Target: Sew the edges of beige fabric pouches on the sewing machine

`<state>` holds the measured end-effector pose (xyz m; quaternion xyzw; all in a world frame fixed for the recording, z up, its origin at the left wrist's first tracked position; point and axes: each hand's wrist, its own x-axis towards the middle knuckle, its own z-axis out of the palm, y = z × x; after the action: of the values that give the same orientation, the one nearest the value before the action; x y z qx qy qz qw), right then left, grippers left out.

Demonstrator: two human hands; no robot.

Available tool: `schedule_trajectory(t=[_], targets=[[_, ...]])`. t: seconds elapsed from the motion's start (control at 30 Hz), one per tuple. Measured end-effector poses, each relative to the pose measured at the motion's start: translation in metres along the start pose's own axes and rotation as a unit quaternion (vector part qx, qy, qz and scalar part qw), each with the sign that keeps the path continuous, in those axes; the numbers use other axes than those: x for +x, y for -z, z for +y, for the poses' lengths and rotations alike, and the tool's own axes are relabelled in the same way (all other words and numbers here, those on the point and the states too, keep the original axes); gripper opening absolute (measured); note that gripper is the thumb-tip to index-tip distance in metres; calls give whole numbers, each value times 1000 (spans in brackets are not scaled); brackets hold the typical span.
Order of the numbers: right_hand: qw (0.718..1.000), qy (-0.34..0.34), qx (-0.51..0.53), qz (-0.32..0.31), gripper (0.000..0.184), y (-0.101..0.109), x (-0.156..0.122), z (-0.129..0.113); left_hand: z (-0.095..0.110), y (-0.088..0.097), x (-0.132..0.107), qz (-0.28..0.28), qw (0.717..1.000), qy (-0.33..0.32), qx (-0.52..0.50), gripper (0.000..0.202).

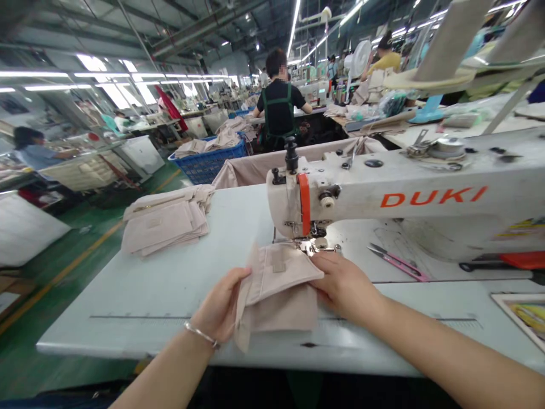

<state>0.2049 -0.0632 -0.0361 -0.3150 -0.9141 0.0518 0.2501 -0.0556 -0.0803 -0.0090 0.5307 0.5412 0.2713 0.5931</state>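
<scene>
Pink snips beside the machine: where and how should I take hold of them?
I'd grip the snips by the pink handles, coming from the near right. They lie at a slant, dark blades pointing away to the left, handles toward the person's right. The right hand seems better placed, but it's holding the beige fabric.
</scene>
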Motion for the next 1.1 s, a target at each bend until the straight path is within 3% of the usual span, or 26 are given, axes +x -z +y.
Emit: schedule_trajectory(t=[0.03, 0.1, 0.17, 0.2, 0.3, 0.33, 0.43, 0.5, 0.63, 0.9, 0.97, 1.1], targets=[[1000, 4, -3, -6, 12, 1, -4, -6, 0, 7, -8, 20, 998, 11, 53, 56], [1000, 13, -6, -25, 9, 1, -14, -22, 4, 18, -25, 123, 975, -7, 184, 55], [999, 14, -4, -42, 10, -2, -27, -41, 13, 19, -40, 190, 909, -107, 356, 55], [999, 11, 0, -41, 11, -4, -34, -50, 17, 13, -46, 170, 872, -162, 430, 60], [1000, -18, 17, 4, 12, -11, -48, -68, 24, -22, -51, -6, 783, -269, 560, 89], [999, -26, 22, 27, 14, -13, -50, -71, 22, -36, -49, -36, 760, -290, 581, 90], [995, -31, 32, 86, 17, -16, -57, -74, 5, -64, -36, -70, 702, -322, 631, 74], [993, -29, 32, 109, 17, -18, -60, -75, -10, -70, -29, -73, 679, -328, 653, 67], [991, -21, 14, 131, 21, -22, -65, -75, -25, -63, -26, -72, 669, -335, 660, 67], [991, -34, 4, 130, 24, -23, -57, -71, -9, -54, -12, -70, 685, -343, 639, 53], [992, -43, 22, 116, 25, -19, -57, -71, -8, -54, -13, -65, 703, -354, 613, 44], [992, -58, 56, 98, 26, -13, -60, -73, -15, -59, -22, -29, 778, -369, 507, 22]])
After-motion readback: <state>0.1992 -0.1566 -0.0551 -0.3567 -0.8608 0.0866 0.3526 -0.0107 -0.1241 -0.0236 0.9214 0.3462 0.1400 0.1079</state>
